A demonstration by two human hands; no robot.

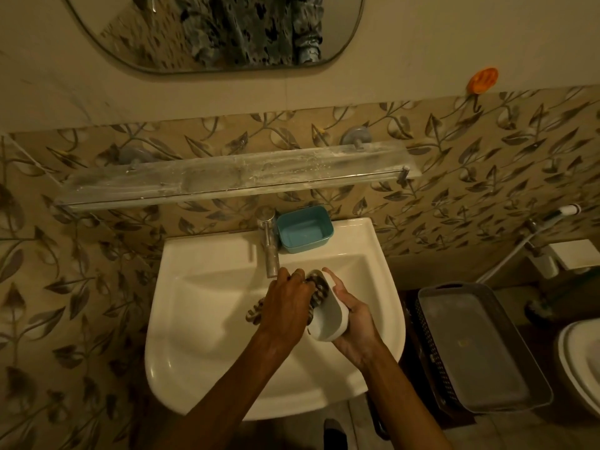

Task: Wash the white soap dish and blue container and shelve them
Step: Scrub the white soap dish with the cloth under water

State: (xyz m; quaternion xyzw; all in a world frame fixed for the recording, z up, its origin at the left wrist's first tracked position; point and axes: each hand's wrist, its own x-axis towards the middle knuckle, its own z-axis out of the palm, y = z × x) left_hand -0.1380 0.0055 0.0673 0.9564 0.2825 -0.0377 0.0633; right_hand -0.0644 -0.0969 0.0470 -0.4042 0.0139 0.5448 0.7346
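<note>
My right hand (352, 323) grips the white soap dish (328, 319), held tilted on its side over the basin of the white sink (201, 319). My left hand (285, 303) presses a striped cloth (316, 289) into the dish's open side; part of the cloth hangs out below my palm. The blue container (305, 229) stands upright and empty on the sink's back ledge, just right of the metal tap (270, 241). Above the sink, a glass shelf (227, 180) with a metal rail is fixed to the tiled wall.
A mirror (214, 30) hangs above the shelf. An orange wall-mounted holder (482, 80) is at the upper right. Right of the sink sits a grey basket (480, 349) on the floor, with a toilet (581, 368) and a hose sprayer (565, 210) beyond it.
</note>
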